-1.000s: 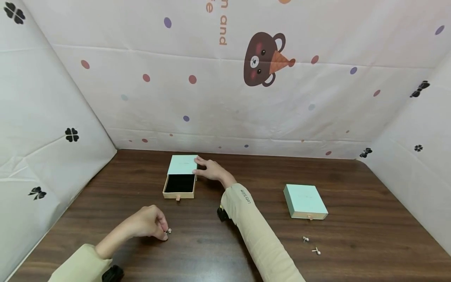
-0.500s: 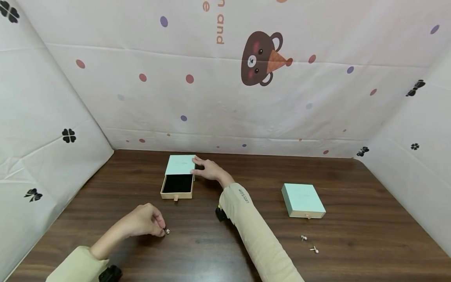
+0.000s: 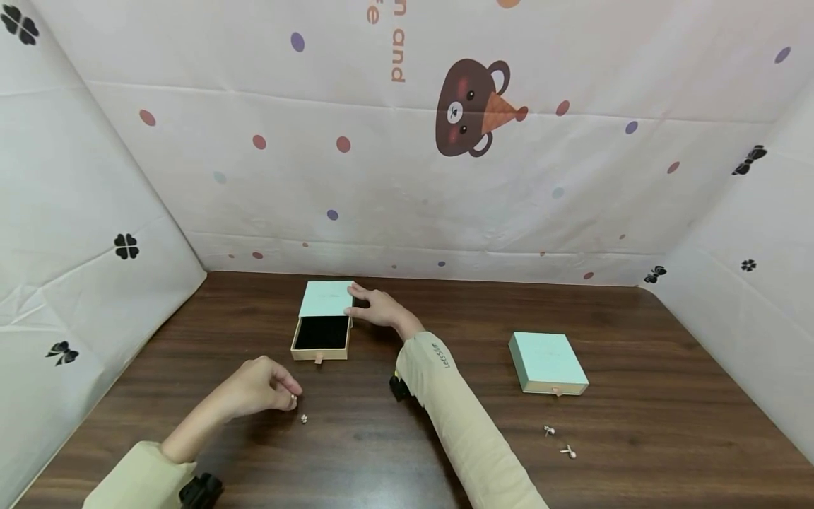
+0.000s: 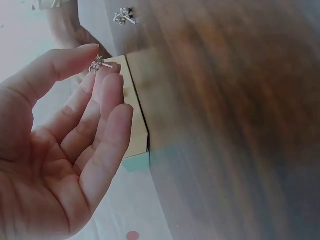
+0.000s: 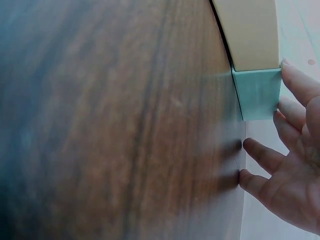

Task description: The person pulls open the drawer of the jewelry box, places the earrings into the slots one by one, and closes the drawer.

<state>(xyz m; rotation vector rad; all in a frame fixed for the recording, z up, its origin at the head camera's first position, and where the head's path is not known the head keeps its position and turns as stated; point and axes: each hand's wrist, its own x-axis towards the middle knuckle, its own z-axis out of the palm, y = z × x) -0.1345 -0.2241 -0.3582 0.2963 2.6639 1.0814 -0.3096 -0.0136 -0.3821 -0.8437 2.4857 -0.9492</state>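
My left hand point(image 3: 263, 387) pinches a small flower-shaped stud earring point(image 4: 96, 64) between thumb and forefinger, its post sticking out. A matching earring point(image 3: 304, 418) lies on the table just in front of these fingertips. Farther back, a mint jewelry box point(image 3: 326, 298) has its cream drawer point(image 3: 321, 354) pulled out, showing a black lining. My right hand point(image 3: 381, 309) rests against the right side of the box's mint sleeve, fingers mostly straight. In the right wrist view, the lower fingers point(image 5: 260, 155) reach down to the table beside it.
A second mint box point(image 3: 550, 360), drawer closed, sits on the right of the dark wooden table point(image 3: 445, 452). Two more stud earrings, one upper earring point(image 3: 550, 430) and one lower earring point(image 3: 569, 452), lie in front of it. Printed cloth walls point(image 3: 394, 177) enclose the back and sides.
My left hand has lifted slightly away from the table with one earring, leaving the other lying there. The right hand and the open box have stayed in place.
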